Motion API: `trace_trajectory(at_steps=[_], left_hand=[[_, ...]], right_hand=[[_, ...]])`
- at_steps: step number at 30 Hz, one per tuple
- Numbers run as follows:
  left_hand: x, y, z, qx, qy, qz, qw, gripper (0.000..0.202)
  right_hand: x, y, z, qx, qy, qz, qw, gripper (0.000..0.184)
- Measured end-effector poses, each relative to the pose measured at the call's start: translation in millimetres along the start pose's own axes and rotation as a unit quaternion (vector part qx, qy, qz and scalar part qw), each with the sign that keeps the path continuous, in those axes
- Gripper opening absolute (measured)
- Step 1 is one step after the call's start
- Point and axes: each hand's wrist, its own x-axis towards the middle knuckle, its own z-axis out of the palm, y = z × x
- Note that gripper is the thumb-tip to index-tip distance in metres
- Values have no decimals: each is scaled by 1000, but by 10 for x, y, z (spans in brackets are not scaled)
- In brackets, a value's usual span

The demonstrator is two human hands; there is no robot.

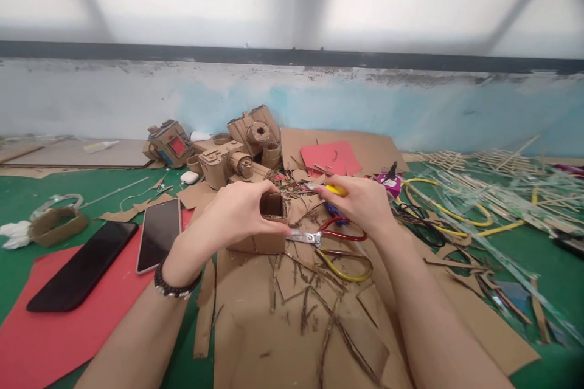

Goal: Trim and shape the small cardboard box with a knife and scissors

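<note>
My left hand (244, 209) is closed around a small open-topped cardboard box (258, 244), thumb on the near side and fingers on the far side. In my right hand (362, 203) is a yellow utility knife (336, 189), its metal tip pointing left toward the box without touching it. Scissors (326, 237) with red and yellow handles lie on the cardboard sheet (255, 316) between my hands, blades by my left thumb. Loose cardboard strips and scraps are strewn around them. A blue-handled tool (335, 214) is partly hidden under my right hand.
Left are two phones (84, 267) (159, 234), red paper (114, 310) and a cardboard ring (59, 225). Cardboard models (223, 164) and a red sheet (331, 158) stand or lie toward the wall. Cables (474, 219), thin sticks (506, 161) and clear plastic strips clutter the right.
</note>
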Motion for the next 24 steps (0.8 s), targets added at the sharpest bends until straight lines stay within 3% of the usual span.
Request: trace_trajectory(at_steps=[6,9,11,15,18,24], left_hand=[[3,-13,7,4,-1,12,1000,59],[5,-24,11,13,6,8,1000,64],[12,-36,20,11,3,5,1000,66],[26,-55,29,5,-3,3,1000,69],[13,-69,-1,-3,3,-5,1000,68],[-118,-111,-100,-191,73,-9,979,61]], right_hand=[[1,-142,45,49,-23,-61,997,73],[3,-60,48,8,-10,1,1000,70],[-8,2,24,33,3,32,999,68],[-37,-57,27,179,-81,-10,980,65],[-39,-176,104,193,-100,-13,976,63],[-47,-370,161,227,-29,23,973,70]])
